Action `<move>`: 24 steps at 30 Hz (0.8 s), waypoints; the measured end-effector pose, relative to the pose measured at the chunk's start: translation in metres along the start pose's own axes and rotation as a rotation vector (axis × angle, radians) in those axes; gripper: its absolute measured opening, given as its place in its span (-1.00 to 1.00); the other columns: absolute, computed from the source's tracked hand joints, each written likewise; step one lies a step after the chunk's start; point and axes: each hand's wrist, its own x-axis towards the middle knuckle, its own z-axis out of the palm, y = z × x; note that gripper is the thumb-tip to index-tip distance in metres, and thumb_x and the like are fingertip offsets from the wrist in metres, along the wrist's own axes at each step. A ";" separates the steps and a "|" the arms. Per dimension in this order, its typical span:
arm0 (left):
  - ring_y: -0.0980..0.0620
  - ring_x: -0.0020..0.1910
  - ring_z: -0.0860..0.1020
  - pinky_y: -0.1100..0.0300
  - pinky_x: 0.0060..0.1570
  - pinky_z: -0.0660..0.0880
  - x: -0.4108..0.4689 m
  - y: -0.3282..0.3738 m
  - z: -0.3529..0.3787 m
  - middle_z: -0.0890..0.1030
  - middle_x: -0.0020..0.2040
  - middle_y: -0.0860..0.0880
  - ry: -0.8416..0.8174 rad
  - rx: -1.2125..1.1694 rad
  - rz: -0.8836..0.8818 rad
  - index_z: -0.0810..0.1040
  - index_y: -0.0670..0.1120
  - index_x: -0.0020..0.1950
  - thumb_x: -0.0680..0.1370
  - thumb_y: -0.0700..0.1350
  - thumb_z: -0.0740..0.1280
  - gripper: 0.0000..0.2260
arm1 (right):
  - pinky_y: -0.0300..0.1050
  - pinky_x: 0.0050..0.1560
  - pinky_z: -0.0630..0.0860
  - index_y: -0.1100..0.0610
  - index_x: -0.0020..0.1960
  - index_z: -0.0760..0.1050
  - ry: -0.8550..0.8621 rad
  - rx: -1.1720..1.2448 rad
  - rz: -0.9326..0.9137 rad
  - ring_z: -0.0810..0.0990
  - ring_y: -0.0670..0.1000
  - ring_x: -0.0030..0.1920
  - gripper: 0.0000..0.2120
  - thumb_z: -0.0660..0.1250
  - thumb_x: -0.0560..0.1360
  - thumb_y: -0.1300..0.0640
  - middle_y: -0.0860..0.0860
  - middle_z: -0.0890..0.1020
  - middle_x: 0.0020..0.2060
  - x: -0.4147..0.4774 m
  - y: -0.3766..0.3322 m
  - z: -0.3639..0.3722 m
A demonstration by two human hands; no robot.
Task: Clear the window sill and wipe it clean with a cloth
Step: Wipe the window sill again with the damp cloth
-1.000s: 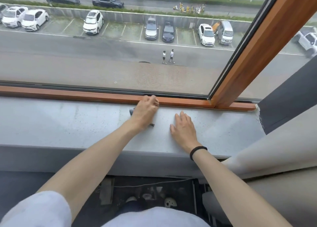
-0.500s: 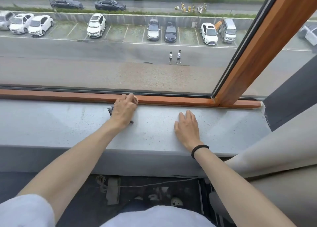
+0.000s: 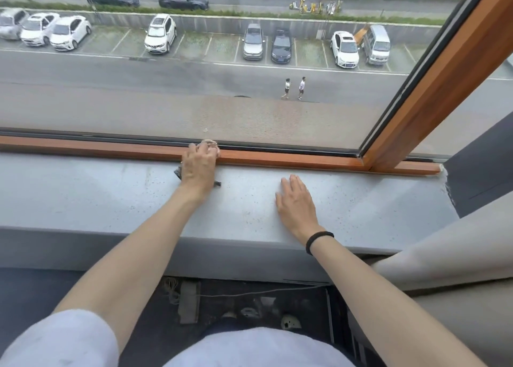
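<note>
The left hand [image 3: 199,169] presses a dark cloth [image 3: 177,172] onto the grey window sill [image 3: 83,194], its fingers curled over the cloth at the wooden window frame [image 3: 111,150]; only the cloth's corners show beside the hand; the right hand [image 3: 297,203] lies flat and empty on the sill, fingers together, near the left, a black band [image 3: 319,240] at its wrist.

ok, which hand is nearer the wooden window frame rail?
Left. The left hand presses the cloth, fingertips on the wooden rail. The right hand lies flat mid-sill, short of it.
</note>
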 end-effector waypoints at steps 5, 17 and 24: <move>-0.12 0.05 0.47 0.01 0.04 0.46 -0.016 0.052 0.007 0.55 0.16 -0.08 -0.182 -0.211 0.393 0.59 -0.09 0.12 0.53 -0.29 0.26 -0.76 | -0.01 0.51 -0.02 0.24 0.46 0.15 0.028 -0.041 0.007 0.02 0.13 0.51 -0.56 0.02 0.62 0.11 0.21 0.12 0.49 -0.009 0.006 0.000; -0.22 -0.07 0.46 0.08 0.04 0.36 -0.067 0.042 0.018 0.55 0.26 -0.14 -0.246 -0.427 0.377 0.64 -0.12 0.11 0.44 -0.42 0.23 -0.63 | 0.02 0.46 0.17 0.27 0.33 0.34 0.102 0.057 -0.017 0.23 0.16 0.44 -0.68 0.01 0.63 0.22 0.22 0.31 0.41 -0.014 0.022 0.000; -0.15 0.21 0.37 0.05 0.26 0.27 -0.047 -0.019 0.014 0.41 0.40 -0.09 -0.183 -0.308 0.064 0.54 -0.06 0.29 0.58 -0.30 0.17 -0.66 | -0.01 0.43 0.23 0.31 0.39 0.31 0.136 0.110 0.022 0.24 0.16 0.43 -0.61 0.01 0.59 0.32 0.21 0.34 0.39 -0.015 0.042 -0.017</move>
